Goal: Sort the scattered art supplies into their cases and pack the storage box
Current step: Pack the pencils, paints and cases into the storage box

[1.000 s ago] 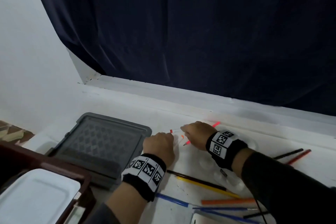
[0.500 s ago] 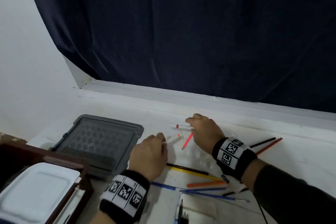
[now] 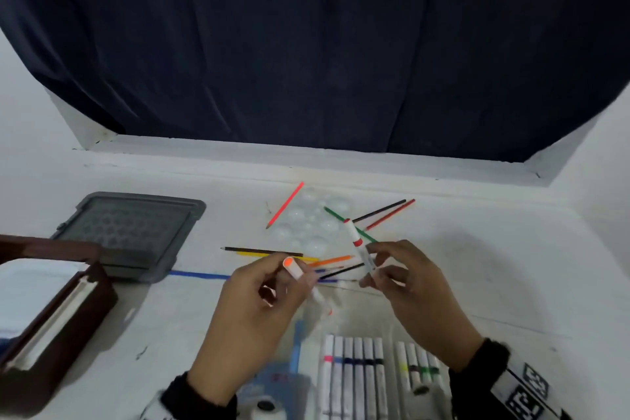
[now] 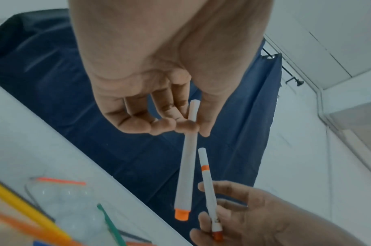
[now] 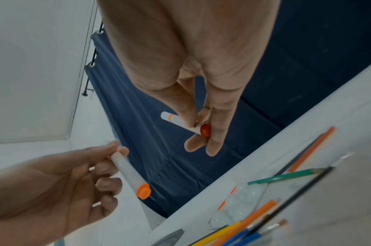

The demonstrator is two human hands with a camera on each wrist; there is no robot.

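From the head view, the left hand [image 3: 252, 310] pinches a white marker with an orange end cap [image 3: 294, 269] above the white counter [image 3: 477, 266]; the right hand [image 3: 409, 286] grips a white marker with red bands [image 3: 358, 245], tilted upright. Coloured pencils [image 3: 284, 204] lie scattered beyond, and a clear case of white markers [image 3: 354, 375] lies nearest.

Left wrist view: fingers [image 4: 186, 124] and thumb clamp the orange-capped barrel.

Right wrist view: fingers [image 5: 216, 133] curl around the red-banded marker.
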